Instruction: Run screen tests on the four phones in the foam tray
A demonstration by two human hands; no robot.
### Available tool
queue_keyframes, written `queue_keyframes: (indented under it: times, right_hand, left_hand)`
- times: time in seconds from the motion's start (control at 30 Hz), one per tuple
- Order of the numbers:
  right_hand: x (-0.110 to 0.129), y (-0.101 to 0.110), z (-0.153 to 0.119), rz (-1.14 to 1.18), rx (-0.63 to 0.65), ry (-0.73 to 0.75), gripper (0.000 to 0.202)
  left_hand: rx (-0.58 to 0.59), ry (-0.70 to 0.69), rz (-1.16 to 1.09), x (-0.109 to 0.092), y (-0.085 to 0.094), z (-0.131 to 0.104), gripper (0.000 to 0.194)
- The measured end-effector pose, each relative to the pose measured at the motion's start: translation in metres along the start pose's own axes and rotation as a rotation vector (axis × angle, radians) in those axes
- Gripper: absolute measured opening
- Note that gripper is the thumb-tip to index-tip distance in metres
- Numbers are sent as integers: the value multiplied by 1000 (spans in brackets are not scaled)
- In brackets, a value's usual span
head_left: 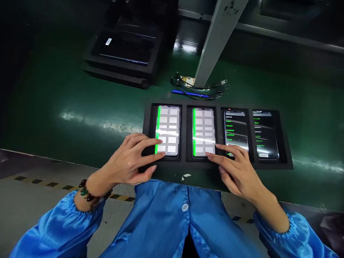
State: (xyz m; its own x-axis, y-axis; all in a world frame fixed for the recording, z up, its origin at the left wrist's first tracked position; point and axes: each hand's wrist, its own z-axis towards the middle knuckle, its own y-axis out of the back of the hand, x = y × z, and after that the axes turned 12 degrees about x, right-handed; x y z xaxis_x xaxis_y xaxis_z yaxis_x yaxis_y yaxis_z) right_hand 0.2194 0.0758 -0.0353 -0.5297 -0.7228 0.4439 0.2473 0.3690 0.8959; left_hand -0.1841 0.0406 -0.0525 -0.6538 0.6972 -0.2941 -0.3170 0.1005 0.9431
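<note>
Four slots of a black foam tray [183, 143] hold smartphones in a row. The leftmost smartphone [172, 123] shows a white grid with a green strip down its left side. My left hand [131, 159] has its fingers stretched over that screen's lower left. A like grid lights the second smartphone [204, 123], where the fingertips of my right hand [239, 172] rest at the lower right edge. Dark screens with lines of green text show on the third smartphone [236, 125] and the rightmost smartphone [266, 136]. Neither hand grips anything.
Behind the tray lie a blue pen [189, 94] and several black cables [199, 87] by a grey metal post [215, 39]. Stacked black foam trays [118, 71] with a dark phone [129, 46] stand back left. White scraps [186, 176] lie near the green table's front edge.
</note>
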Motion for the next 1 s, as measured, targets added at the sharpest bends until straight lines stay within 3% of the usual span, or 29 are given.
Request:
queue_keyframes:
  times: [0.23,0.43,0.7,1.0]
  right_hand:
    - [-3,4,-11,-13,-35,-31,48]
    - [-1,4,-7,-46,-70,-60,43]
    - [-6,7,12,-136,-61,-114,47]
    - [-21,17,45,-169,-35,-188,49]
  left_hand:
    - [79,-86,2,-8,4,33,39]
    - [143,-87,-41,-6,6,43,40]
    - [191,-25,-49,7,8,47,48]
    - [167,27,-37,36,7,62,47]
